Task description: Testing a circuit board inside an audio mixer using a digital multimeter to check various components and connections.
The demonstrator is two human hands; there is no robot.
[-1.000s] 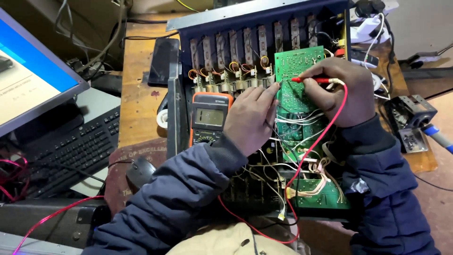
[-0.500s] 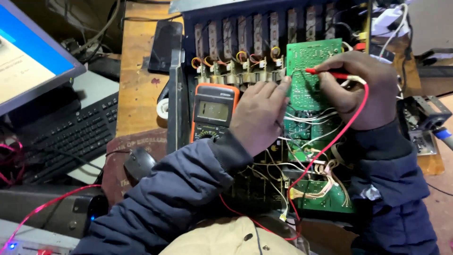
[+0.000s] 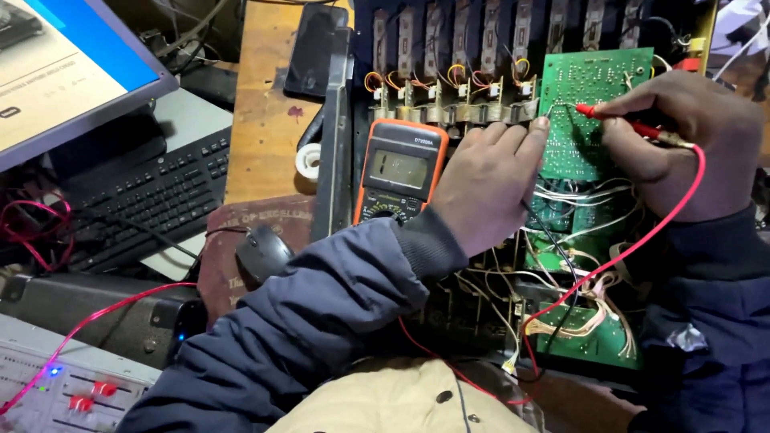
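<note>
1. Closest to me is a tan, soft-looking cloth (image 3: 409, 397) with a small round button; the bottom edge cuts it off.
2. My two arms wear puffy dark blue sleeves (image 3: 321, 321); they look smooth and a bit shiny.
3. A thin red wire (image 3: 634, 244) curves up from near my lap to my right hand; it is bendy and glossy.
4. My left hand (image 3: 485, 184) lies over the open box of parts; its fingers are curled close together, with the fingertips touching the edge of the green board (image 3: 589, 104); a thin black wire runs out from under it, but I cannot tell what it holds.
5. My right hand (image 3: 690, 136) has its fingers pinched tight around a red probe (image 3: 622, 122); the thin metal tip rests on the green board, near the top.
6. The green board is flat and bumpy with tiny parts; white and yellow wires (image 3: 585, 305) tangle below it.
7. An orange meter (image 3: 397, 172) with a grey screen sits just left of my left hand; its round dial is partly hidden by my sleeve.
8. A black mouse (image 3: 261, 252) and a black keyboard (image 3: 152, 196) lie further left.
9. A screen (image 3: 64, 64) is cut off at the top corner.
</note>
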